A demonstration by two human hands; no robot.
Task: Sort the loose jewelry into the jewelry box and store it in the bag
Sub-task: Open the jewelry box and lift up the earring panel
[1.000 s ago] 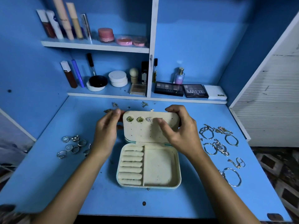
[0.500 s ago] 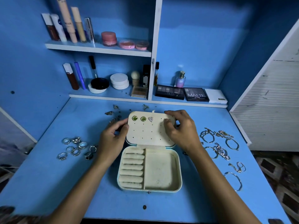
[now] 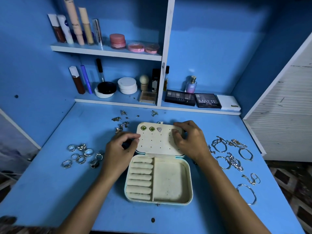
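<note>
The jewelry box (image 3: 158,179) lies open on the bench (image 3: 50,191) between the forearms. Beyond its tray, the left hand (image 3: 120,149) and right hand (image 3: 189,141), fingers curled, grip the lid (image 3: 158,142) edges. Rings (image 3: 81,156) lie left, bracelets (image 3: 233,156) right.

Left hand (image 3: 120,150) covers the left edge of the box lid (image 3: 158,142), so can't tell if the curled fingers actually hold anything. Right hand (image 3: 189,141) hides the lid's right corner. Both forearms run off the bottom edge. The tallest tube (image 3: 74,21) on the top shelf is cut off up top. The little earrings (image 3: 120,123) are too small to make out.
</note>
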